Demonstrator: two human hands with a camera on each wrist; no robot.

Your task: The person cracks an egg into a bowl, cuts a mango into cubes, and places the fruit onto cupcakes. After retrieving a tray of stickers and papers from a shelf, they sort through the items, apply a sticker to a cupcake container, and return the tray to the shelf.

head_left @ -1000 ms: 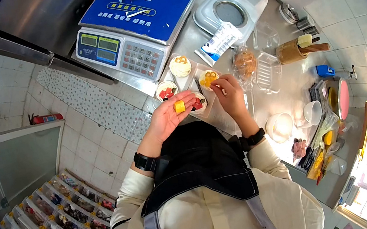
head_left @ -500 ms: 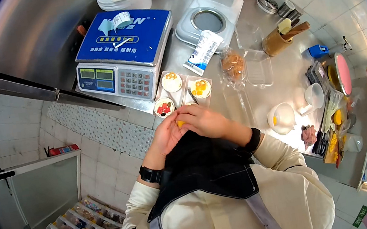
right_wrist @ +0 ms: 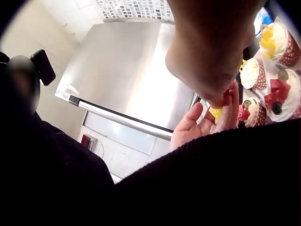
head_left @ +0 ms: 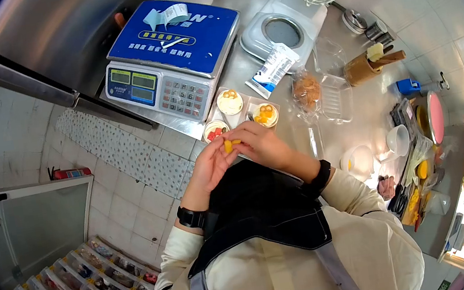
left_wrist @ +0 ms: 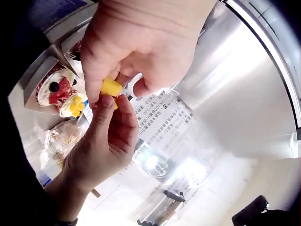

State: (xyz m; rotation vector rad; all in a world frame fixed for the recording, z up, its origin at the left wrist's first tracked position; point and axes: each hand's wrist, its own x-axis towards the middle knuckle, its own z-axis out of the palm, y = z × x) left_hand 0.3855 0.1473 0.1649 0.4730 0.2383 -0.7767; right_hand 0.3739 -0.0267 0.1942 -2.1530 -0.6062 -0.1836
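Note:
My left hand (head_left: 214, 164) is turned palm up with its fingers loosely bent. A yellow mango chunk (left_wrist: 111, 87) lies at its fingers, and its thumb stands apart in the right wrist view. From the other side my right hand (head_left: 265, 147) meets it, pinching a small mango piece (head_left: 236, 141) between thumb and finger. Just beyond the hands are cream-topped cupcakes in a white box: one with mango cubes (head_left: 265, 115), one with red fruit (head_left: 216, 130), one with yellow rings (head_left: 230, 103). In the right wrist view another red-fruit cupcake (right_wrist: 280, 94) shows its spotted paper cup.
A blue-topped scale (head_left: 175, 37) stands behind the box. To its right are a white mixer (head_left: 281, 28), a blue and white packet (head_left: 275, 70), a bagged bun (head_left: 306, 90) and a clear plastic tray (head_left: 336, 97). A white bowl (head_left: 358, 163) sits at the right.
My right hand has come from over the mango-topped cupcake to my left hand's fingers and now pinches a mango piece there. The left hand has turned slightly inward.

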